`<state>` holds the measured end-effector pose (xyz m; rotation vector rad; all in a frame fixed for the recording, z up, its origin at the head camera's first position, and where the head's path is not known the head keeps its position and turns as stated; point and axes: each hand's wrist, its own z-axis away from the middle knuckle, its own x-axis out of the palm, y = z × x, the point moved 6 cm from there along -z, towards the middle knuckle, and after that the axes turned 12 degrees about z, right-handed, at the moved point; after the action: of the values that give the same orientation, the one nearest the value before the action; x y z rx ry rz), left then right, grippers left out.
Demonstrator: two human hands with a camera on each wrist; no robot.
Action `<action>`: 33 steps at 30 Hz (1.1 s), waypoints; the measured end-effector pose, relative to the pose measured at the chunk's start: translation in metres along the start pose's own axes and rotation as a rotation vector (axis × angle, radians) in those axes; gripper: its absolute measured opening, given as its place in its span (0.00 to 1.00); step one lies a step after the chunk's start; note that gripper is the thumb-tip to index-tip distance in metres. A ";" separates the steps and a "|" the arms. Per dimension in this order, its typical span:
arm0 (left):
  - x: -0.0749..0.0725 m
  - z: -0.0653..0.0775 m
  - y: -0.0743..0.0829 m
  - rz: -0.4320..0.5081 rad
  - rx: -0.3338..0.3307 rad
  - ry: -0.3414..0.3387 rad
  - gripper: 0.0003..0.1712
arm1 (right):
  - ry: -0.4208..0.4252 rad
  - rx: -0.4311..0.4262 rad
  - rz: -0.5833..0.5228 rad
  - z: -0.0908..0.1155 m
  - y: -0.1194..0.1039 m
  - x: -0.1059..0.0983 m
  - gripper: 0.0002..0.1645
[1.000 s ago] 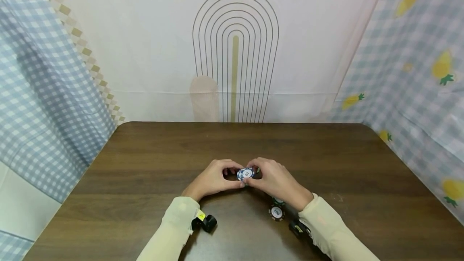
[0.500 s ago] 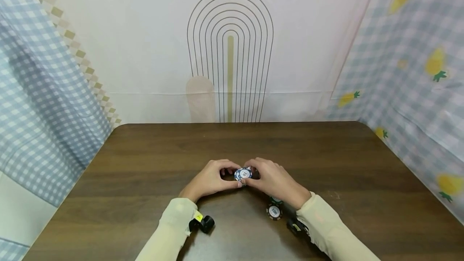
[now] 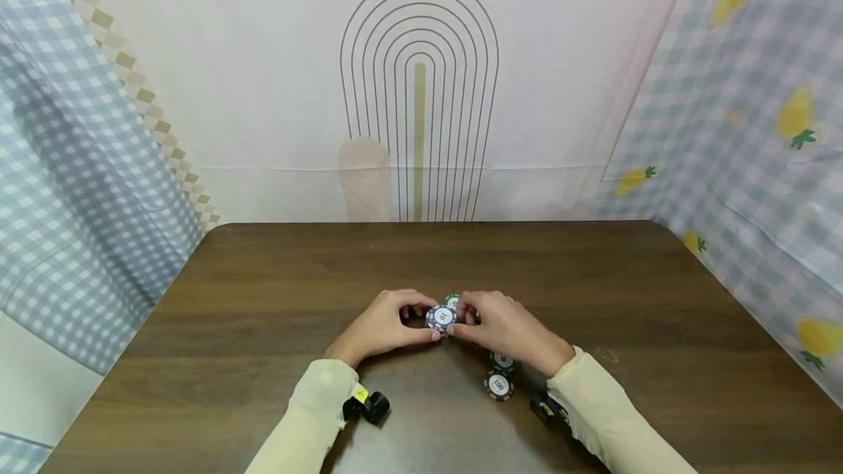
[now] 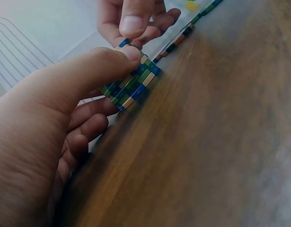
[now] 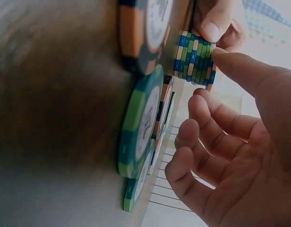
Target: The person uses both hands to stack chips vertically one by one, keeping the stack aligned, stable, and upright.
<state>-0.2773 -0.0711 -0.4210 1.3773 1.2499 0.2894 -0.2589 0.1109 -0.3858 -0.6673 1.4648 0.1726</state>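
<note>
Two bare hands meet at a stack of round blue, green and cream poker chips [image 3: 441, 318] on a brown wood-grain worktop [image 3: 296, 262].
The left hand [image 3: 378, 328] clamps its fingers on the stack; the right hand [image 3: 510, 328] holds its fingers apart, thumb at the stack's edge. Nearer lies a dark round chip [image 3: 498, 386] marked 100.
</note>
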 end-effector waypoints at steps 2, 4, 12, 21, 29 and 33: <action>0.000 0.000 0.000 0.006 -0.007 0.003 0.22 | 0.012 -0.013 -0.009 0.000 -0.001 0.000 0.11; 0.000 0.000 0.000 0.008 -0.012 0.004 0.22 | 0.021 -0.021 -0.013 0.000 -0.001 -0.001 0.10; 0.002 0.000 0.001 -0.001 -0.006 -0.007 0.22 | 0.014 -0.045 -0.020 0.003 -0.003 0.000 0.06; 0.000 -0.001 0.003 0.008 0.021 0.010 0.23 | 0.019 -0.057 -0.028 0.001 -0.001 -0.006 0.05; 0.002 0.001 0.004 0.023 0.035 -0.005 0.25 | 0.050 -0.015 -0.035 0.003 0.009 -0.015 0.07; 0.001 0.002 0.002 0.022 0.031 0.005 0.23 | 0.083 0.029 -0.016 0.002 0.017 -0.018 0.07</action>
<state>-0.2746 -0.0707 -0.4206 1.4183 1.2483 0.2906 -0.2680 0.1306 -0.3737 -0.6695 1.5385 0.1125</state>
